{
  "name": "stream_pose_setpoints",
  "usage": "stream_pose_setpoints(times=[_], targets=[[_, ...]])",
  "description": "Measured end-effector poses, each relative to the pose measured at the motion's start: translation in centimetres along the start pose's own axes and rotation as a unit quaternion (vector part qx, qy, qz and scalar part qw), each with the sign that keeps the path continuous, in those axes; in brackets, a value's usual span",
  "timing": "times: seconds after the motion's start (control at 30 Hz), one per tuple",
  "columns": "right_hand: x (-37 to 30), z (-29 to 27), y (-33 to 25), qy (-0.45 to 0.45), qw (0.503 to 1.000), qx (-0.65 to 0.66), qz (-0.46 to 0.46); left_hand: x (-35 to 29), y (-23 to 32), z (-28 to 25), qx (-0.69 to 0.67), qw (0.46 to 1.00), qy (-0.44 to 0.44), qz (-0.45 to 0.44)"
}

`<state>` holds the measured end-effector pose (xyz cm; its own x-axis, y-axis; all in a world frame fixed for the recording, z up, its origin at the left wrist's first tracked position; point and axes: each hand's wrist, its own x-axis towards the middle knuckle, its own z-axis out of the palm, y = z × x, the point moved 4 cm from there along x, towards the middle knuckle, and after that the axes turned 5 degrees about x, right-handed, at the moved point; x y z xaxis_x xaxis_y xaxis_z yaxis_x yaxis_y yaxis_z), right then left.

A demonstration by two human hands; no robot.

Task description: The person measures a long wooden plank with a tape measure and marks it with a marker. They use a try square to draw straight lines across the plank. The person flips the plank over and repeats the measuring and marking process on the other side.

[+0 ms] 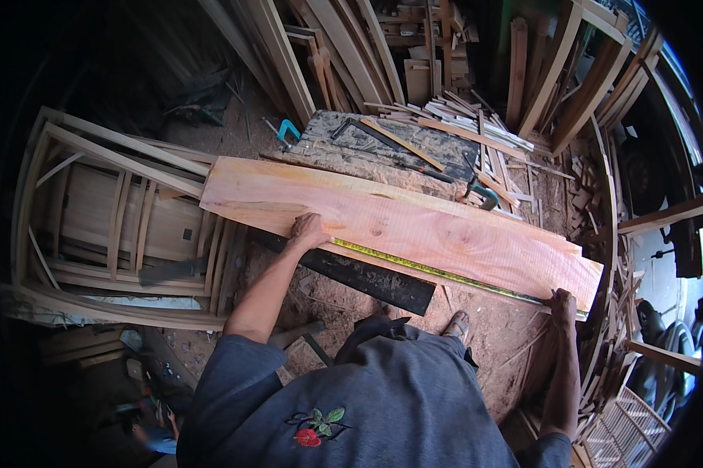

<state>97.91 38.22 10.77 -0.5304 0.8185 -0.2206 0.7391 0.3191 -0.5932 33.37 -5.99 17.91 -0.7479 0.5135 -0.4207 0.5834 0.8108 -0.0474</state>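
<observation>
A wide, pale pinkish wooden plank point(414, 222) lies across the workspace in front of me, its right end slanting nearer. Along its near edge a yellow tape measure point(437, 271) is stretched out. My left hand point(310, 232) is closed at the left end of the tape, against the plank's near edge; whether the tape's case is inside it is hidden. Close to the plank's right end, my right hand point(560, 300) grips the tape at the edge. The blade runs straight between both hands.
Beyond the plank is a dark workbench top point(328, 140) with a teal clamp point(288, 131) and wood strips. Wooden frames point(117, 226) stand at left. A dark board point(367, 281) sits under the plank's near side. Offcuts and sawdust cover the floor. Another person point(160, 437) is at lower left.
</observation>
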Motion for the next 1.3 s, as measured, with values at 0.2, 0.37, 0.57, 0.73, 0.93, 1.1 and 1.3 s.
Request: stream_pose_setpoints(times=[0.2, 0.37, 0.57, 0.73, 0.93, 1.1, 1.3], targets=[[-0.1, 0.1, 0.1, 0.012, 0.999, -0.033, -0.011, -0.3, 0.7, -0.5, 0.012, 1.0, 0.013, -0.018], [-1.2, -1.9, 0.4, 0.09, 0.995, 0.022, 0.025, -0.3, 0.9, -0.7, 0.035, 0.999, -0.019, -0.036], [-8.0, -9.6, 5.0, 0.332, 0.867, 0.335, 0.164, -0.2, 1.6, -0.8, 0.038, 0.999, 0.006, 0.0], [-10.8, -10.0, 8.4, 0.415, 0.765, 0.448, 0.206, 0.0, 1.6, -0.7, 0.036, 0.999, -0.015, -0.011], [-11.0, -8.5, 10.7, 0.427, 0.77, 0.454, 0.135, 0.6, 1.5, -0.2, 0.069, 0.997, -0.006, 0.014], [-10.8, -8.2, 11.4, 0.426, 0.774, 0.442, 0.154, 0.8, 1.6, -0.2, 0.069, 0.997, -0.022, 0.003], [-10.0, -8.1, 11.3, 0.402, 0.779, 0.451, 0.165, 0.5, 1.7, -0.3, 0.058, 0.998, -0.018, -0.002]])
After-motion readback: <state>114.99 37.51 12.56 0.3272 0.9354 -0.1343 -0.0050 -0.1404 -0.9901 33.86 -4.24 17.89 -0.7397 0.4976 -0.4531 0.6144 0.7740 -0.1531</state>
